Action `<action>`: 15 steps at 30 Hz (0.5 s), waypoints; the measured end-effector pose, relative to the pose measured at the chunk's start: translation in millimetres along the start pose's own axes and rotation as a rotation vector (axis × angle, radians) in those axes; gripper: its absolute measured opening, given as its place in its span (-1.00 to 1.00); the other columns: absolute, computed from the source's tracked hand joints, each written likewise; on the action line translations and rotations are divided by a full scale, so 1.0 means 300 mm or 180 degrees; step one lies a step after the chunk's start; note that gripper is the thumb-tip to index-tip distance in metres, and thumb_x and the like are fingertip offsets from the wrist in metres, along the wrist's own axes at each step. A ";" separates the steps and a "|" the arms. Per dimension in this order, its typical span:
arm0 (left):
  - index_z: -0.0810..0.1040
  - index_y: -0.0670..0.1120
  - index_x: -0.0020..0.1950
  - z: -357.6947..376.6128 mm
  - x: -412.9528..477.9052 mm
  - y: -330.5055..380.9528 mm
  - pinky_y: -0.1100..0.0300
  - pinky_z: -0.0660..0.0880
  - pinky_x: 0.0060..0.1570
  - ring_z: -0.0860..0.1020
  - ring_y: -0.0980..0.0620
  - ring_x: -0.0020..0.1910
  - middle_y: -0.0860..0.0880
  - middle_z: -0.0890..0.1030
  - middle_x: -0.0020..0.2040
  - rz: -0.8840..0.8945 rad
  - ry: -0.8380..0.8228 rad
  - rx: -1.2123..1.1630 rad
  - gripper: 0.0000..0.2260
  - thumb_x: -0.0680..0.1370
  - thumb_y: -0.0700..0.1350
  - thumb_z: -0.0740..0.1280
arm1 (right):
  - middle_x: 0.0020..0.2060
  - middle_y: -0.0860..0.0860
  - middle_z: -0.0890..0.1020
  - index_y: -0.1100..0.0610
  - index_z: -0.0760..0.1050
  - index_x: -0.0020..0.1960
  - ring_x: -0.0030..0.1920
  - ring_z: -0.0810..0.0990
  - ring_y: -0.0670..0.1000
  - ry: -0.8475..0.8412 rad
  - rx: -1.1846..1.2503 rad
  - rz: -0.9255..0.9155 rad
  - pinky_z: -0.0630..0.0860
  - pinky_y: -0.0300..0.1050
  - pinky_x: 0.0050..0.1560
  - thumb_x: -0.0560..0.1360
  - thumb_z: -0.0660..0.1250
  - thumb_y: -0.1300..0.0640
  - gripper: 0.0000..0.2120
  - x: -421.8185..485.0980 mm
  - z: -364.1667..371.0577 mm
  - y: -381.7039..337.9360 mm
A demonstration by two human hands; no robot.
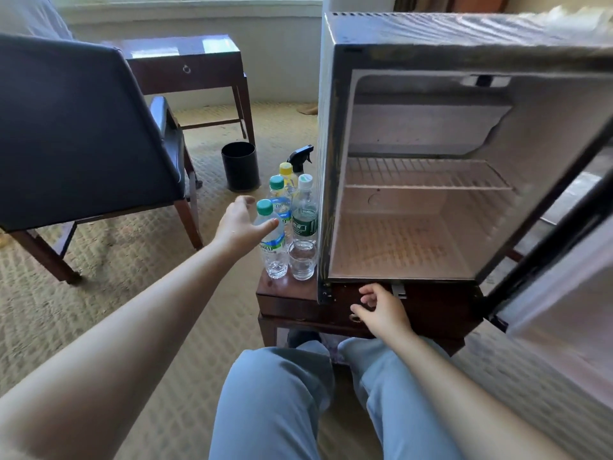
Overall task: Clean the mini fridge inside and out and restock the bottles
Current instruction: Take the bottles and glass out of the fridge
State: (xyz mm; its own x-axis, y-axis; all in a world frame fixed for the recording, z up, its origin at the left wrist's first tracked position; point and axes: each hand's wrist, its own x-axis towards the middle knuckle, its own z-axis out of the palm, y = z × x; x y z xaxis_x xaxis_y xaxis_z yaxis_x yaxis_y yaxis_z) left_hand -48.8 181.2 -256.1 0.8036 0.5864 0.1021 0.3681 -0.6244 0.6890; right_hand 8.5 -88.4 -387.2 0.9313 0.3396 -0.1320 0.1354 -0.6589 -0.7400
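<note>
The mini fridge stands on a low wooden stand, its door swung open to the right. Inside I see one wire shelf and nothing else. Several bottles stand left of the fridge: a green-capped water bottle in front, another green-capped one, a white-capped bottle, a yellow-capped one and a black-headed spray bottle. A clear glass stands in front. My left hand is spread at the front bottle, thumb touching its shoulder. My right hand hangs loosely curled below the fridge's front edge.
A dark blue armchair stands at the left. A black waste bin sits on the carpet behind the bottles, under a wooden side table. My knees in light jeans are close to the stand.
</note>
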 end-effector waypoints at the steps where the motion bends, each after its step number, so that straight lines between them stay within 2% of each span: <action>1: 0.32 -0.14 0.40 -0.019 -0.021 0.027 0.15 0.37 0.19 0.43 -0.03 0.29 -0.12 0.44 0.34 0.0103 0.0028 0.0014 -0.39 0.46 0.05 0.45 | -0.10 -0.05 0.56 0.07 0.49 0.10 -0.09 0.53 -0.09 0.0051 0.0048 -0.0019 0.37 -0.36 -0.17 0.43 0.47 0.11 -0.71 -0.018 -0.034 -0.017; 5: 0.39 -0.13 0.36 -0.062 -0.113 0.152 0.20 0.35 0.14 0.47 -0.01 0.24 -0.07 0.50 0.28 0.0563 -0.0005 0.0073 -0.45 0.46 0.06 0.44 | -0.13 -0.07 0.56 0.07 0.49 0.10 -0.07 0.52 -0.07 0.0294 0.0053 -0.0189 0.38 -0.25 -0.06 0.43 0.47 0.10 -0.72 -0.095 -0.190 -0.063; 11: 0.47 -0.10 0.27 -0.034 -0.259 0.377 0.21 0.38 0.13 0.49 0.01 0.20 -0.04 0.54 0.22 0.1040 -0.0246 -0.0009 -0.55 0.47 0.06 0.44 | -0.19 -0.08 0.52 0.05 0.45 0.05 -0.14 0.53 -0.03 0.0754 -0.0065 -0.0329 0.46 -0.09 -0.02 0.45 0.45 0.12 -0.76 -0.231 -0.491 -0.073; 15: 0.50 -0.10 0.25 0.005 -0.356 0.542 0.22 0.39 0.02 0.50 0.06 0.03 -0.04 0.57 0.13 0.1289 -0.0276 -0.0119 -0.59 0.46 0.01 0.45 | -0.14 -0.04 0.53 0.08 0.48 0.05 -0.05 0.55 0.03 0.1348 -0.0109 -0.0333 0.45 -0.14 -0.02 0.44 0.45 0.18 -0.77 -0.324 -0.727 -0.029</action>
State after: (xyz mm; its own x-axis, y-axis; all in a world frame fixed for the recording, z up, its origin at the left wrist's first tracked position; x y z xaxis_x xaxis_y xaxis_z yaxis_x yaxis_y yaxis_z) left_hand -74.2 16.3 -156.0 0.9169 0.2506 0.3106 -0.0019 -0.7756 0.6312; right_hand -9.3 -262.2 -224.1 0.9675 0.1052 0.2299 0.2409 -0.6598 -0.7117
